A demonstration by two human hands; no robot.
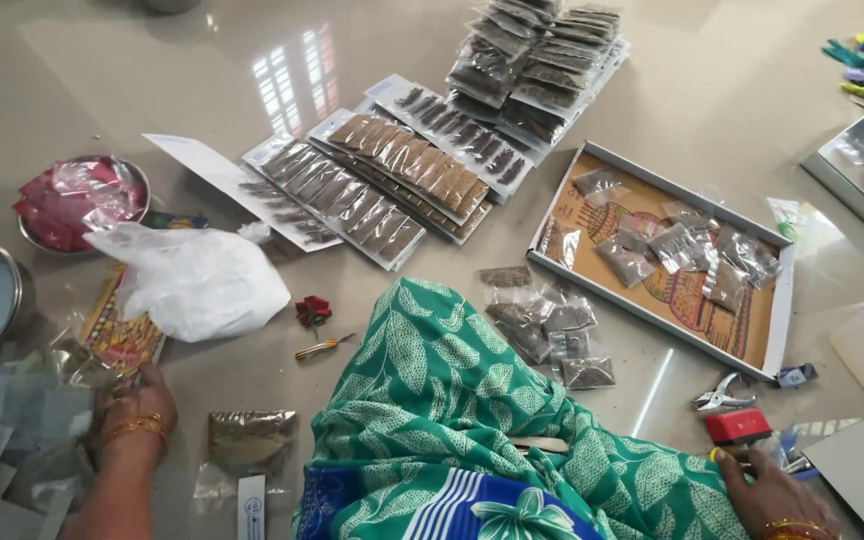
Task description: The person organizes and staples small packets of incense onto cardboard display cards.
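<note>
The left hand (135, 400) lay low at the person's left side, palm down, its forearm running up from the bottom edge, gold bangles on the wrist and the fingers curled forward and pressed down. The right hand (767, 492) rested at the lower right corner, knuckles up, bangles on that wrist too, with the fingers bent and pointing up and inward. The two hands were well apart.

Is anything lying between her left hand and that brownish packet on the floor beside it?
Nothing visible does. The left hand rests on clear empty pouches, and the brownish packet lies just beside it across bare floor.
</note>
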